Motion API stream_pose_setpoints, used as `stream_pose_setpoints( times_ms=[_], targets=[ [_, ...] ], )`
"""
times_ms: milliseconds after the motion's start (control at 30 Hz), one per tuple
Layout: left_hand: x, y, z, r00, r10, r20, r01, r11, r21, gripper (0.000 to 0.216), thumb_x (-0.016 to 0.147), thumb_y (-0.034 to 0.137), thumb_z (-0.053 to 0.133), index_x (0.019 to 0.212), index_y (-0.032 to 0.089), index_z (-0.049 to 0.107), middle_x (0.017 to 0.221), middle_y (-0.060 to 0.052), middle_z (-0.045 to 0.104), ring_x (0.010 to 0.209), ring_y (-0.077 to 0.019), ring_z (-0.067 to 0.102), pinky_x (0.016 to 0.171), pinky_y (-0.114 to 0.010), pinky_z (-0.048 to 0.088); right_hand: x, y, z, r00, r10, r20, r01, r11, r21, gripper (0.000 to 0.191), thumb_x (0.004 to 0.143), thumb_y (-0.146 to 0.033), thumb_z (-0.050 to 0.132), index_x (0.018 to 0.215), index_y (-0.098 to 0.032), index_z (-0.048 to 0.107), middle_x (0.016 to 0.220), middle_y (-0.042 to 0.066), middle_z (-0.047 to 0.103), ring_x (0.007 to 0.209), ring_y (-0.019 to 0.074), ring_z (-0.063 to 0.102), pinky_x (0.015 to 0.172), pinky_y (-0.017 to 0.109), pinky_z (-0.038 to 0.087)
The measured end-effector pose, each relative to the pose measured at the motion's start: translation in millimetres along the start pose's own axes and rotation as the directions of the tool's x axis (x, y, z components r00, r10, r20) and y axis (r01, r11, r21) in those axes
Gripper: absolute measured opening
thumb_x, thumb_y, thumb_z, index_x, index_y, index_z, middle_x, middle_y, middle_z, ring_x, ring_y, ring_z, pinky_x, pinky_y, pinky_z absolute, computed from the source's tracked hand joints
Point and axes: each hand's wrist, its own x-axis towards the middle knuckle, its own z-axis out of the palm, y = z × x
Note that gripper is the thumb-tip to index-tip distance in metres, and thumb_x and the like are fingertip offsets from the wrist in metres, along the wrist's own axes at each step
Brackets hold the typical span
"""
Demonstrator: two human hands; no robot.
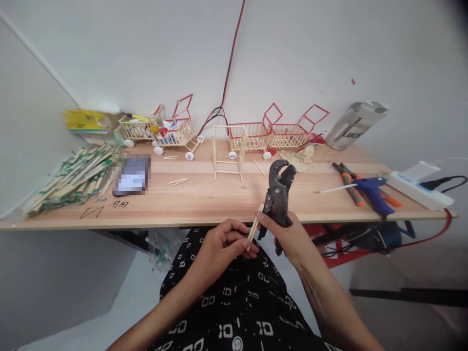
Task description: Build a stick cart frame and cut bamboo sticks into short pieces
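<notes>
My left hand (232, 242) pinches the lower end of a few short wooden sticks (255, 225) just off the table's front edge. In my right hand (287, 234) is a black pipe cutter (278, 190), its hooked jaw pointing up and apart from its blade. The right thumb also presses against the upper part of the sticks. Beyond the hands, a bare stick frame (228, 163) stands on the table, with a small stick cart (252, 139) with red rims behind it.
Wrapped chopsticks (80, 175) and a phone (132, 175) lie left. More stick carts (175, 131) line the wall. Loose stick pieces (179, 181) lie mid-table. On the right are pliers (349, 183), a blue glue gun (375, 192), a power strip (417, 187) and a clear container (356, 126).
</notes>
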Motion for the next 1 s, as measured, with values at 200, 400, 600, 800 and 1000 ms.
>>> stream_pose_setpoints(
  times_ms=[200, 400, 600, 800, 1000],
  targets=[
    [2, 5, 0, 0.997, -0.080, 0.008, 0.080, 0.997, -0.001, 0.023, 0.080, 0.032, 0.067, 0.086, 0.011, 0.059, 0.076, -0.009, 0.073, 0.065, -0.0165, 0.069, 0.062, -0.026, 0.053, -1, 2, 2, 0.999, -0.044, 0.010, 0.045, 0.998, -0.046, 0.033, 0.070, -0.047, 0.071, 0.066, -0.017, 0.058, 0.060, -0.002, 0.052, 0.057, 0.0128, 0.045, 0.054, 0.025, 0.037],
    [8, 14, -1, 0.994, -0.112, 0.003, 0.112, 0.992, -0.054, 0.024, 0.082, 0.034, 0.064, 0.085, 0.013, 0.053, 0.078, -0.011, 0.073, 0.066, -0.0168, 0.069, 0.061, -0.026, 0.053, 10, -1, 2, 0.998, -0.058, -0.017, 0.058, 0.998, 0.012, 0.031, 0.069, -0.047, 0.073, 0.071, -0.017, 0.064, 0.063, -0.001, 0.056, 0.060, 0.0142, 0.048, 0.057, 0.026, 0.039],
    [18, 29, -6, 0.996, -0.085, 0.038, 0.089, 0.987, -0.135, 0.023, 0.084, 0.033, 0.062, 0.086, 0.014, 0.049, 0.083, -0.011, 0.073, 0.071, -0.0163, 0.069, 0.065, -0.026, 0.053, 24, -14, 4, 0.987, -0.148, -0.061, 0.154, 0.982, 0.108, 0.034, 0.067, -0.045, 0.076, 0.084, -0.016, 0.070, 0.079, 0.003, 0.066, 0.075, 0.0180, 0.057, 0.068, 0.028, 0.045],
    [24, 17, 0, 1.000, 0.012, 0.008, -0.010, 0.978, -0.210, 0.030, 0.081, 0.037, 0.066, 0.086, 0.017, 0.045, 0.069, -0.003, 0.068, 0.054, -0.0113, 0.062, 0.050, -0.019, 0.045, 23, -18, 12, 0.986, -0.153, -0.067, 0.156, 0.987, 0.047, 0.033, 0.071, -0.048, 0.072, 0.075, -0.016, 0.066, 0.067, 0.000, 0.061, 0.064, 0.0152, 0.053, 0.061, 0.026, 0.043],
    [24, 21, -3, 0.997, 0.023, -0.070, -0.042, 0.958, -0.285, 0.030, 0.083, 0.038, 0.063, 0.088, 0.018, 0.042, 0.074, -0.004, 0.069, 0.056, -0.0114, 0.063, 0.050, -0.019, 0.044, 28, -20, 12, 0.975, -0.192, -0.111, 0.203, 0.974, 0.103, 0.036, 0.068, -0.045, 0.075, 0.087, -0.015, 0.071, 0.077, 0.004, 0.068, 0.075, 0.0193, 0.060, 0.069, 0.029, 0.047]
  ],
)
